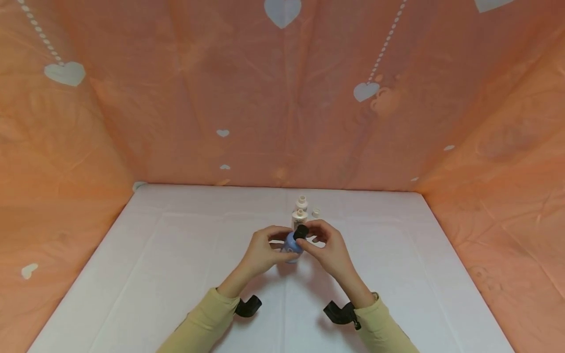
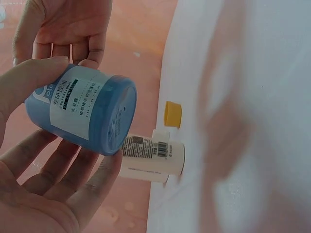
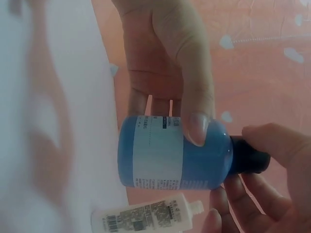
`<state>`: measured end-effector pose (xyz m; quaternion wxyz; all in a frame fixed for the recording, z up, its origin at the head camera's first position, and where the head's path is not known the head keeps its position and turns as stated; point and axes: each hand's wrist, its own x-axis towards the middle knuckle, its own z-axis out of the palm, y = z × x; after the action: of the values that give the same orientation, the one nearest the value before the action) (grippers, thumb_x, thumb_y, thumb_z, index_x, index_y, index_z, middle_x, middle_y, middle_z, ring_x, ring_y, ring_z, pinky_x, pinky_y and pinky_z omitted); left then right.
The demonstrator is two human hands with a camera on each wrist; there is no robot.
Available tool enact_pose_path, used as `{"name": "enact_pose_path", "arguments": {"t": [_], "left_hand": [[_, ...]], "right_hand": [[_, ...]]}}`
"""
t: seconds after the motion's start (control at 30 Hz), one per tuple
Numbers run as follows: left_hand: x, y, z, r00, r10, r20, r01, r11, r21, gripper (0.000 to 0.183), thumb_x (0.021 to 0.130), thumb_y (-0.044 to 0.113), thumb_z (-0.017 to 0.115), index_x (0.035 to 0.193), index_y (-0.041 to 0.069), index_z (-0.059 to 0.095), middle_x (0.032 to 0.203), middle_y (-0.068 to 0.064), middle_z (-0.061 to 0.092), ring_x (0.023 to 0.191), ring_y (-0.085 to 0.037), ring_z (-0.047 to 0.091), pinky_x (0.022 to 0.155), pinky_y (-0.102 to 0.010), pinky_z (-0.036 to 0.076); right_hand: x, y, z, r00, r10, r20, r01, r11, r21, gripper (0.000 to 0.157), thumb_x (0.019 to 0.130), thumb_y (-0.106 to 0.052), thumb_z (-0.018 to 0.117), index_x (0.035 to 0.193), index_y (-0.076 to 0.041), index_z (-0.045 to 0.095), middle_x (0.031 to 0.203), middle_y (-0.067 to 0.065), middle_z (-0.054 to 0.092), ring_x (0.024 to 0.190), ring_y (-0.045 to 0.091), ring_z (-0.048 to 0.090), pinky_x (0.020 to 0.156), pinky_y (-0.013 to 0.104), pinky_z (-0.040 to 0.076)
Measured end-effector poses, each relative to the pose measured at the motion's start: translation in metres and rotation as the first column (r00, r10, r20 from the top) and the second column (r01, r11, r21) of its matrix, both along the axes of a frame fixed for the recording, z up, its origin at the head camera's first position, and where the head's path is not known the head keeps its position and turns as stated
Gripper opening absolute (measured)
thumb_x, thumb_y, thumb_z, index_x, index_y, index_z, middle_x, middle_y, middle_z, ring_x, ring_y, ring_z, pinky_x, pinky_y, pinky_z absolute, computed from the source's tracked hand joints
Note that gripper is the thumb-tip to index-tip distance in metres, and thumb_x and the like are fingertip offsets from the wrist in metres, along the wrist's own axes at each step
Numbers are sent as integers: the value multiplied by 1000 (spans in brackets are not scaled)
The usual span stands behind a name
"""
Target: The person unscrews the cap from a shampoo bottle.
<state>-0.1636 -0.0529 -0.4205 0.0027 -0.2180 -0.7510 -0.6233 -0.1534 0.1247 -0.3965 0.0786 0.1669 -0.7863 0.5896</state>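
Note:
In the head view, my left hand grips a blue shampoo bottle by its body, thumb on the near side and fingers behind. The bottle tilts to the right, its base lifted off the table in the left wrist view. Its printed label faces partly toward both wrist cameras. My right hand pinches the black cap at the bottle's top between thumb and fingers. The cap sits on the bottle's neck.
Two uncapped white bottles stand just behind my hands, the nearer bottle partly covering the farther bottle. A small cap, yellowish in the left wrist view, lies to their right. Orange cloth hangs beyond the white table.

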Motion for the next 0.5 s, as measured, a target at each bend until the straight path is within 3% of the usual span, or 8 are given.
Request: {"name": "enact_pose_path", "arguments": {"t": [0.2, 0.37, 0.5], "left_hand": [[-1, 5, -4, 1000, -22, 14, 22, 1000, -11, 49, 64, 2, 78, 110, -1, 59, 107, -13, 58, 93, -24, 58, 78, -36, 50], [-3, 7, -7, 999, -36, 29, 36, 999, -2, 51, 65, 4, 78, 112, -3, 57, 110, -12, 57, 96, -26, 56, 81, -41, 48], [-6, 9, -17, 998, -44, 44, 43, 999, 26, 53, 63, 8, 80, 112, 4, 58, 109, -8, 58, 95, -24, 57, 81, -38, 48]], "right_hand": [[1, 1, -7, 997, -76, 22, 76, 997, -7, 25, 73, -8, 73, 96, -3, 63, 88, 6, 62, 83, 20, 57, 69, 38, 46], [1, 1, -10, 991, -130, 40, 131, 991, -32, 23, 73, -10, 73, 94, -3, 64, 84, 7, 63, 81, 20, 56, 73, 42, 45], [1, 2, -11, 989, -129, 72, 133, 990, -52, 24, 73, -9, 73, 94, -3, 64, 87, 8, 63, 82, 21, 56, 76, 41, 46]]}}
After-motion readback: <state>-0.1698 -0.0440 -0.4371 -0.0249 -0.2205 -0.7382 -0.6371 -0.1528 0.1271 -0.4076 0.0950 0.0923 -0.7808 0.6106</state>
